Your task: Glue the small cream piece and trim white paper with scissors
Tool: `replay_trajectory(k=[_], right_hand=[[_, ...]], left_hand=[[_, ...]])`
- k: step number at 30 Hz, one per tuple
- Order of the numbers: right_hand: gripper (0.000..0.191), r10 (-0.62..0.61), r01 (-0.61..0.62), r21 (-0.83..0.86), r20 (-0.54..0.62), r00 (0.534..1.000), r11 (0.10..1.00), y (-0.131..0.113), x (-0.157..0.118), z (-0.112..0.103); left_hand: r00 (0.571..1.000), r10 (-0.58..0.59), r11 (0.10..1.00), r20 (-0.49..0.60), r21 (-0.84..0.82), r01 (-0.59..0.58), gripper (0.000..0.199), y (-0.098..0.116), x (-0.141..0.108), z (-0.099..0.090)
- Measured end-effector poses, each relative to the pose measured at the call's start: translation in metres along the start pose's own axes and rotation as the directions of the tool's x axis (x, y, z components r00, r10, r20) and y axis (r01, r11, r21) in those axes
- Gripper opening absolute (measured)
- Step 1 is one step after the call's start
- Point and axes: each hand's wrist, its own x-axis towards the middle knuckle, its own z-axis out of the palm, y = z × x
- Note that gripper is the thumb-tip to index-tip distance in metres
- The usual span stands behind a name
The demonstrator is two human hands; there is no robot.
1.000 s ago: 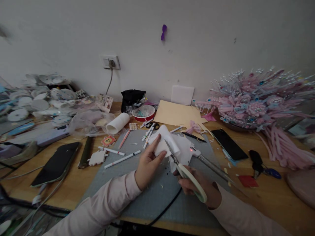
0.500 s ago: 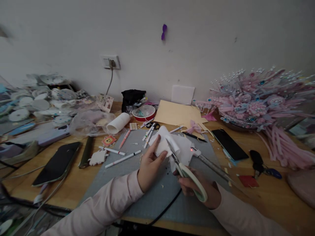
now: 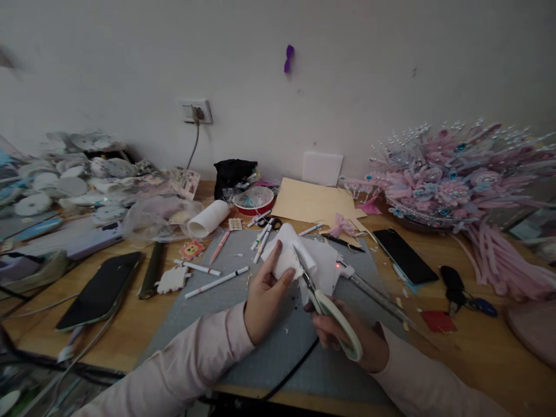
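My left hand (image 3: pixel 270 295) pinches a piece of white paper (image 3: pixel 284 260) between thumb and fingers, above the grey cutting mat (image 3: pixel 226 347). In my right hand (image 3: pixel 336 330) is a pair of scissors (image 3: pixel 324 301) with pale green handles. Their blades reach up to the paper's right side, and part of the blades is hidden by it. Behind and below lies more white paper (image 3: pixel 325 263). A glue gun (image 3: pixel 347 269) with a small red light rests just right of that, partly covered.
Several white markers (image 3: pixel 217 282) and a white paper roll (image 3: pixel 208 219) lie to the left. Phones (image 3: pixel 99 289) flank the mat on both sides. Beige card (image 3: pixel 308 200) lies at the back; a pink beaded arrangement (image 3: pixel 452 179) stands far right. A black cable (image 3: pixel 295 368) crosses the mat's front.
The scissors have shifted slightly, with their handles a little closer together. My left hand keeps its pinch on the paper and has barely moved.
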Motion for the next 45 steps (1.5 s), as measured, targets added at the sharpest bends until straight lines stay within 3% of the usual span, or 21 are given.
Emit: replay_trajectory(k=[15,22,28,39,45], right_hand=[[0.042,-0.008,0.007,0.022,0.056,0.998,1.000,0.018,0.007,-0.007],[0.038,-0.011,-0.006,0.182,0.092,0.996,0.983,0.010,0.002,-0.008],[0.044,-0.007,-0.012,0.163,0.116,0.993,0.987,0.005,0.000,-0.007],[0.036,0.022,-0.080,0.262,0.215,0.976,0.962,0.013,0.010,-0.014],[0.044,0.039,-0.064,0.170,0.145,0.989,0.983,0.013,0.008,-0.013]], left_hand=[[0.999,0.041,0.999,0.015,0.023,-0.041,0.059,0.001,0.003,-0.004],[0.997,0.055,0.998,0.052,0.040,-0.057,0.056,0.000,0.004,-0.007],[0.995,0.041,0.999,0.088,0.028,-0.043,0.053,0.001,0.004,-0.008],[0.993,-0.016,1.000,0.116,-0.002,0.016,0.056,0.007,0.004,-0.009],[0.989,-0.043,0.999,0.141,0.015,0.041,0.056,0.010,0.004,-0.009]])
